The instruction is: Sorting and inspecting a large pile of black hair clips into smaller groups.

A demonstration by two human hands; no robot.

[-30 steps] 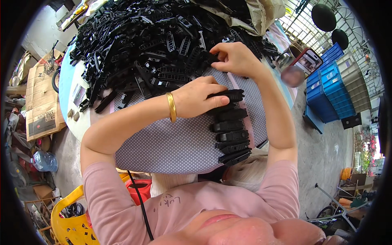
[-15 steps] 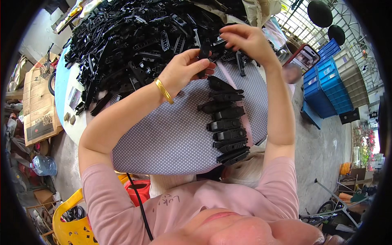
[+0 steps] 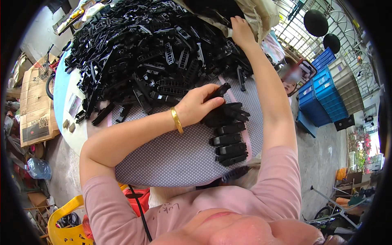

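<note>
Since a moment ago, my right hand [image 3: 241, 32] has been stretching away from the near work to the far edge of the heap, while my left hand [image 3: 201, 105] has been dropping down toward the row.

I am sitting at a round table [image 3: 65, 104] under a grey dotted cloth [image 3: 171, 159], outdoors on a concrete floor [image 3: 322, 151], with blue crates [image 3: 322, 94] stacked to my right and a flattened cardboard box [image 3: 34, 110] to my left. Most of the tabletop is lying under a big heap of black plastic parts [image 3: 151, 53]. A row of the same pieces [image 3: 228, 136] is running toward me, each one lying crosswise.

My left hand is pinching one black piece [image 3: 219, 90], its long axis tilting up to the right, just above that row. My right hand is touching the heap's far edge beside a beige sack [image 3: 259, 16]; whether it is gripping anything there I cannot tell.
</note>
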